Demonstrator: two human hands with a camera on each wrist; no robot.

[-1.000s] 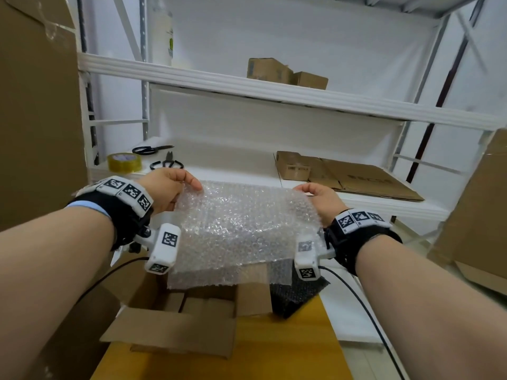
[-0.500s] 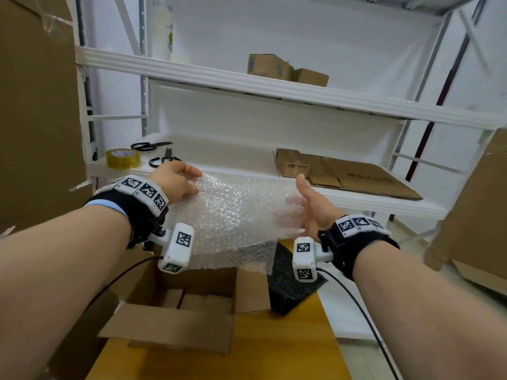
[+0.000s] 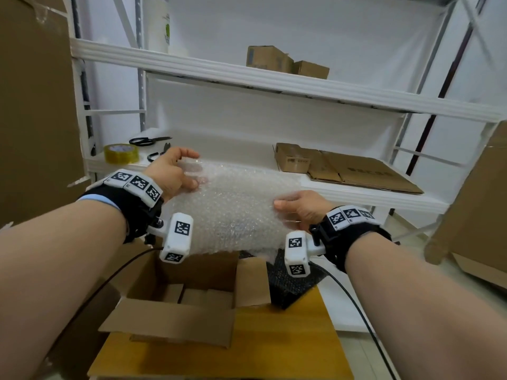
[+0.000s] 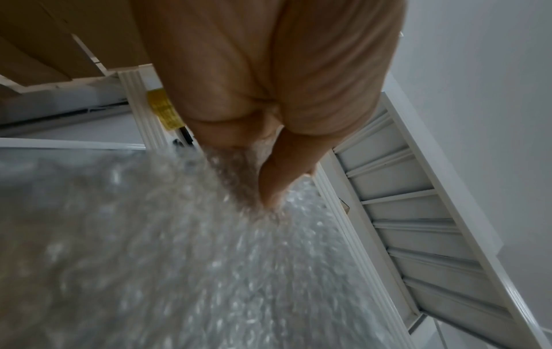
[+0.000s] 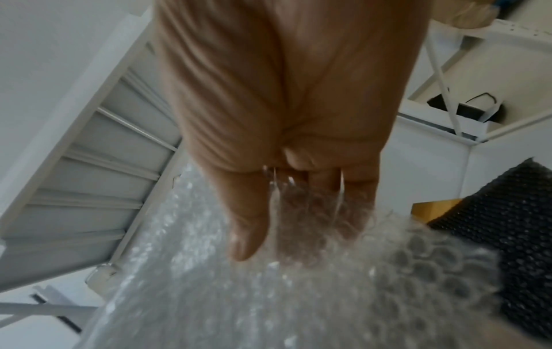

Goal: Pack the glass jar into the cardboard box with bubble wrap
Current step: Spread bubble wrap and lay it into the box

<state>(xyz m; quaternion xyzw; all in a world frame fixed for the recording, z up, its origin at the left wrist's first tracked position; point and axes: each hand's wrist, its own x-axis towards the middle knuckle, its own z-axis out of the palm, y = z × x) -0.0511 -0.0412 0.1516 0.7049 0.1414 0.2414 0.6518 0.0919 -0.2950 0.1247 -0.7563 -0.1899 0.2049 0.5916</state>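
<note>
A clear sheet of bubble wrap [image 3: 233, 207] hangs in the air between my two hands, above an open cardboard box [image 3: 192, 297]. My left hand [image 3: 175, 174] grips its upper left edge, thumb on top and fingers curled behind; the left wrist view shows the thumb [image 4: 278, 179] pressed onto the bubble wrap [image 4: 179, 259]. My right hand [image 3: 299, 208] pinches the right edge, with the thumb [image 5: 248, 236] over the bubble wrap [image 5: 269, 295] and fingers under it. The box's flaps stand open and folded cardboard lies inside. No glass jar shows in any view.
The box sits on a wooden tabletop [image 3: 260, 352] beside a black mesh mat [image 3: 290, 283]. Behind stands a white shelf rack [image 3: 247, 75] with a tape roll [image 3: 120, 153], scissors [image 3: 148, 140] and flattened cartons [image 3: 351, 171]. Large cardboard panels [image 3: 33, 105] stand at the left and right.
The right hand let go of the sheet's top corner, opened briefly, and now pinches the right edge lower down. The sheet has tilted and bunched, and the left hand rose slightly.
</note>
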